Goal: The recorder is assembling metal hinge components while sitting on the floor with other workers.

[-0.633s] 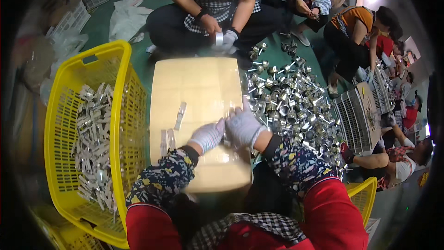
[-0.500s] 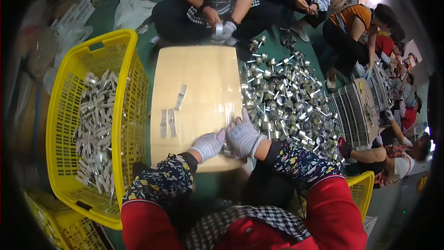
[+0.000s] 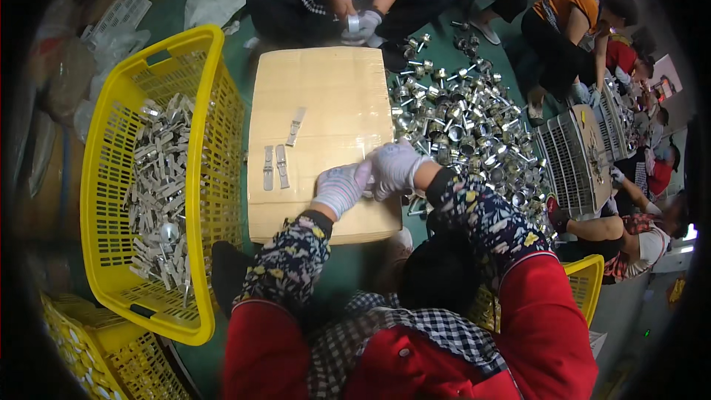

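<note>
In striped knit gloves, my left hand [image 3: 341, 188] and my right hand [image 3: 398, 168] meet over the right-hand side of a tan cardboard-like board [image 3: 326, 96]. The fingers of both are curled together; a small pale glint shows between them, but what they hold is mostly hidden. Left of my hands, a flat metal clip-like strip [image 3: 295, 127] lies slanted on the board. Two more such strips, one left [image 3: 268, 169] and one right [image 3: 282, 167], lie nearly parallel below it.
A yellow basket [image 3: 194, 200] at left holds many metal strips. Along the board's right edge spreads a heap of shiny metal cups with stems [image 3: 466, 126]. A person [image 3: 348, 0] sits across, holding a light ring-shaped piece. Other people work at right beside grey crates [image 3: 566, 159].
My right hand's raised finger has curled in, and both hands have drawn together higher on the board. The whole view has shifted slightly; the strips stay in place on the board.
</note>
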The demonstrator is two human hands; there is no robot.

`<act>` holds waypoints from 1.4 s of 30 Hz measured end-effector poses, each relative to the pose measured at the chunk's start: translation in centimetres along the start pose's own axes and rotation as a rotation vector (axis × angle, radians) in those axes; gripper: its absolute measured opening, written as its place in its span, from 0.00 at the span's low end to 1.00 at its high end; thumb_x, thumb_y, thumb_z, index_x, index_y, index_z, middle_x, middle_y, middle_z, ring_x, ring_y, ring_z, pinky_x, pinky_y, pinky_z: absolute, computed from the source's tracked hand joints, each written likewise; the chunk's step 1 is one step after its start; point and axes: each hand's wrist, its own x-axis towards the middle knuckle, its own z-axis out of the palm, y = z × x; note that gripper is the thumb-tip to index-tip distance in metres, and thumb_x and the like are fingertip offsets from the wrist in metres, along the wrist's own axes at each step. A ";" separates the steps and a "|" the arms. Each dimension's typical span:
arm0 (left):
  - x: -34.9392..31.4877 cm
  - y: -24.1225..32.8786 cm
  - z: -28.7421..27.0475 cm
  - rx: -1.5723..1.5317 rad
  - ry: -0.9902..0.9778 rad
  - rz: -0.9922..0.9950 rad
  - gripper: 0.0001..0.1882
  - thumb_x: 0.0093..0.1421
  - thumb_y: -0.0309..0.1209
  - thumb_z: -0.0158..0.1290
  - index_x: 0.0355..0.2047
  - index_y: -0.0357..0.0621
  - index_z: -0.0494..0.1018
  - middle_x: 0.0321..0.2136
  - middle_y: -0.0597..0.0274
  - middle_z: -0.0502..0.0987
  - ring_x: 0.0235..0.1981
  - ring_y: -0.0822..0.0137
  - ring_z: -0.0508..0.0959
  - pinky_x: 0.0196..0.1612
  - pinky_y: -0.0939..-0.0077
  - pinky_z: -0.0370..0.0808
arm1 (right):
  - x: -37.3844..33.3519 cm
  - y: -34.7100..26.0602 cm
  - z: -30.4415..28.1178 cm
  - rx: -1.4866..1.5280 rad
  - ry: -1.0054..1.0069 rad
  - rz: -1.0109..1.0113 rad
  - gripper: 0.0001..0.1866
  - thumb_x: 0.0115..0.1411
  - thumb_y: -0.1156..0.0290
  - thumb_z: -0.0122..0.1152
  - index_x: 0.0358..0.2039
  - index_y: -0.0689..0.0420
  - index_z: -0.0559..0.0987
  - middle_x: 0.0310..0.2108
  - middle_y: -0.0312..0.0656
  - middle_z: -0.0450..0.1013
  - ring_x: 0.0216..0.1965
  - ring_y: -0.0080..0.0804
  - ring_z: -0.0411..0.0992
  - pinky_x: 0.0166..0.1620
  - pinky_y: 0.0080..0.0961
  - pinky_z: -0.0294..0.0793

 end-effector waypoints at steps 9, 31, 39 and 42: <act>3.9 -1.9 -1.9 -0.178 0.015 -0.020 0.31 0.60 0.49 0.25 0.31 0.36 0.72 0.32 0.43 0.75 0.36 0.47 0.75 0.45 0.60 0.68 | 2.1 1.4 -0.8 -0.136 0.439 0.138 0.30 0.39 0.51 0.61 0.39 0.60 0.72 0.38 0.44 0.70 0.48 0.41 0.65 0.55 0.51 0.53; 14.8 -6.0 -6.2 -0.149 -0.129 -0.120 0.23 0.62 0.44 0.27 0.40 0.41 0.66 0.33 0.46 0.75 0.37 0.48 0.75 0.42 0.59 0.69 | 8.6 4.9 -5.5 -0.220 0.607 0.233 0.40 0.36 0.42 0.64 0.45 0.60 0.73 0.46 0.46 0.68 0.53 0.42 0.62 0.55 0.53 0.49; 13.7 -6.8 -4.1 -0.050 -0.019 0.087 0.19 0.61 0.42 0.30 0.40 0.47 0.67 0.33 0.51 0.76 0.37 0.50 0.75 0.42 0.59 0.69 | 8.2 5.9 -9.8 -0.073 0.139 0.189 0.27 0.30 0.48 0.64 0.27 0.56 0.80 0.29 0.46 0.76 0.34 0.42 0.74 0.49 0.39 0.59; 11.5 -5.9 -4.2 -0.110 -0.140 0.084 0.19 0.61 0.42 0.30 0.38 0.48 0.68 0.33 0.47 0.76 0.38 0.48 0.74 0.45 0.60 0.68 | 6.1 4.9 -7.8 0.030 0.147 0.107 0.36 0.30 0.48 0.68 0.36 0.63 0.75 0.39 0.50 0.71 0.47 0.41 0.68 0.56 0.47 0.52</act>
